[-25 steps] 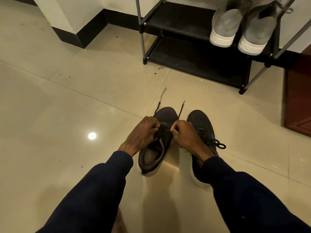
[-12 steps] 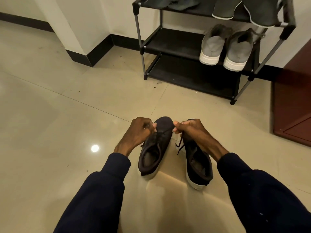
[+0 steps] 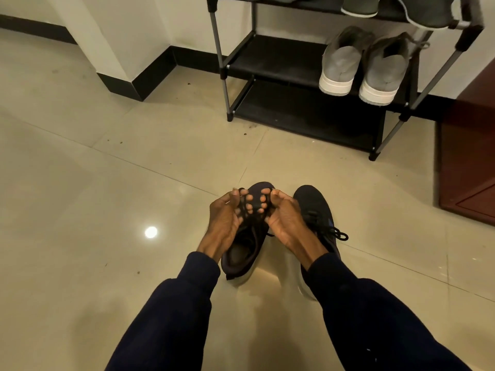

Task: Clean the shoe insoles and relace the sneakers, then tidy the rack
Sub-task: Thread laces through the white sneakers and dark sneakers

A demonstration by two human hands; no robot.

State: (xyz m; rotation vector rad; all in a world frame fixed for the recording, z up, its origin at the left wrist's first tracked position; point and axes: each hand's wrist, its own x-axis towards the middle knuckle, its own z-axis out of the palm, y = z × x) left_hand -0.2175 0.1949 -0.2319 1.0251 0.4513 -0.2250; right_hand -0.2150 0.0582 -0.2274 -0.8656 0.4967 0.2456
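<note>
Head view | left hand (image 3: pixel 224 219) and right hand (image 3: pixel 285 219) | fingers (image 3: pixel 249 197) curled round black lace (image 3: pixel 242 210) | directly above dark sneaker (image 3: pixel 241 254)

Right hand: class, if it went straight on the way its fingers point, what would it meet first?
Probably the left hand, whose fingers face the right hand across the lace both hold above the sneaker; depth is unclear.

Near and in the middle, left sneaker (image 3: pixel 241 253) between left hand (image 3: pixel 225 220) and right hand (image 3: pixel 284 218), laces (image 3: pixel 242 207) looped across the fingers of both. Just beside it on the right, lying on the floor (image 3: pixel 107 183), right sneaker (image 3: pixel 313 202). Behind, standing well apart, rack (image 3: pixel 223 73), with pair of shoes (image 3: pixel 340 62) at the right of its middle shelf.
</note>
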